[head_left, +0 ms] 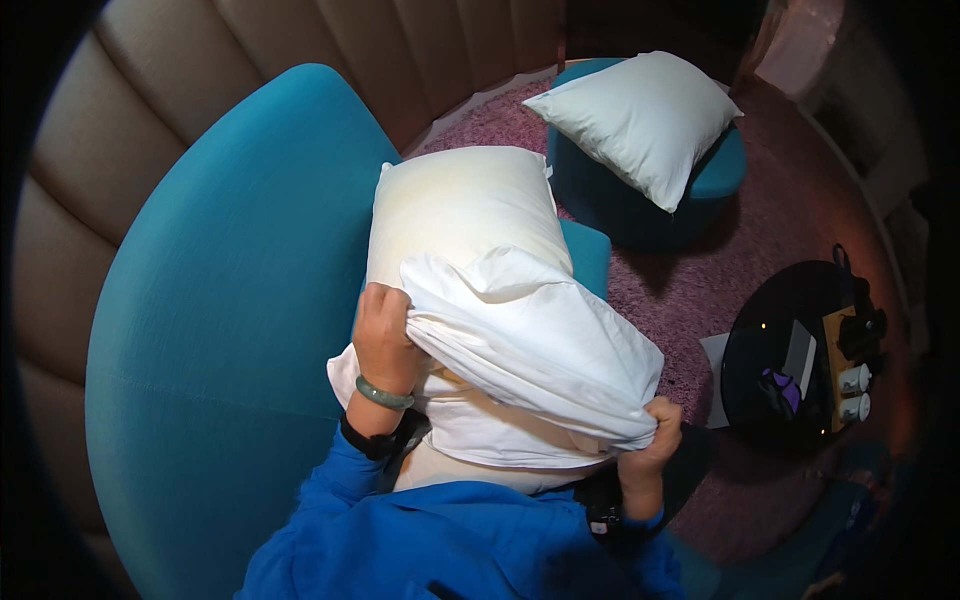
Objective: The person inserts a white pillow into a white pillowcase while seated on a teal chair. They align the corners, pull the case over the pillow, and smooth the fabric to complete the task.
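A broad teal armchair (220, 300) with a smooth woven cover is filling the left of the view, and a purple shag rug (690, 290) is spreading to the right. On the chair seat a cream, slightly yellowed pillow (460, 205) is standing on end, its long axis running away from the person, up the picture. A thin, creased white cotton pillowcase (540, 340) is bunching over the pillow's near end, its open mouth facing the pillow. The left hand (385, 335), wearing a green bangle, is gripping the case's left edge with fingers closed in a fist; the right hand (655, 425) is pinching the right corner, fingers shut tight on the cloth. Both are sitting level with the pillow's near end, the left slightly farther up. Beyond, a second white pillow (640, 115) is resting on a teal footstool (720, 170), and a small round black bench (770, 360) is carrying cups.
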### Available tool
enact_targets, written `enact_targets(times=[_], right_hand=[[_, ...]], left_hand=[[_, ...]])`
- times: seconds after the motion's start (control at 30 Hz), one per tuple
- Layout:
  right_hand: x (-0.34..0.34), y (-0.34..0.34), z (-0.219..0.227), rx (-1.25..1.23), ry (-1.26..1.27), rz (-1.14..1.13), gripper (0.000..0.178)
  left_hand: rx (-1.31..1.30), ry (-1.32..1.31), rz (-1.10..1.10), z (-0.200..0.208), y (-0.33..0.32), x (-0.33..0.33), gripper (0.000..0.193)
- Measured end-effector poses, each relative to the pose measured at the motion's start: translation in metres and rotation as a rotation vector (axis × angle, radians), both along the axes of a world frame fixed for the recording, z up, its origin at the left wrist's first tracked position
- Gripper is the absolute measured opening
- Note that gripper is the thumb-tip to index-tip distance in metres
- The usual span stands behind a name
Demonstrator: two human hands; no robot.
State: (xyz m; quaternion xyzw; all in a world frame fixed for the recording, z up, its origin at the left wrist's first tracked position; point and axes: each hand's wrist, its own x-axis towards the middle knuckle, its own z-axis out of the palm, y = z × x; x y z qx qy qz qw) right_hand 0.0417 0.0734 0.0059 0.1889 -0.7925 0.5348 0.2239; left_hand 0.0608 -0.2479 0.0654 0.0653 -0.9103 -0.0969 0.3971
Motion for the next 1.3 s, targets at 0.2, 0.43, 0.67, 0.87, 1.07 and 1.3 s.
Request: enact_targets(times=[0.2, 0.43, 0.67, 0.87, 1.07, 1.3], right_hand=[[0.008, -0.008, 0.002, 0.043, -0.126, 0.101, 0.033], [0.010, -0.007, -0.003, 0.060, -0.179, 0.095, 0.037], [0.008, 0.000, -0.017, 0.000, -0.199, -0.035, 0.034], [0.014, 0.000, -0.012, 0.080, -0.176, 0.048, 0.031], [0.014, -0.003, -0.008, 0.063, -0.192, 0.086, 0.027], [0.018, -0.001, -0.013, 0.095, -0.192, 0.080, 0.030]], left_hand=[[0.365, 0.024, 0.026, -0.009, -0.003, 0.001, 0.021], [0.619, 0.128, -0.195, -0.008, 0.003, -0.001, 0.025], [0.167, 0.034, -0.133, -0.011, -0.005, -0.007, 0.026], [0.009, 0.075, 0.026, -0.014, -0.006, -0.009, 0.024], [0.133, 0.188, 0.028, -0.008, -0.004, -0.005, 0.029], [0.074, 0.260, -0.038, -0.001, -0.001, -0.011, 0.032]])
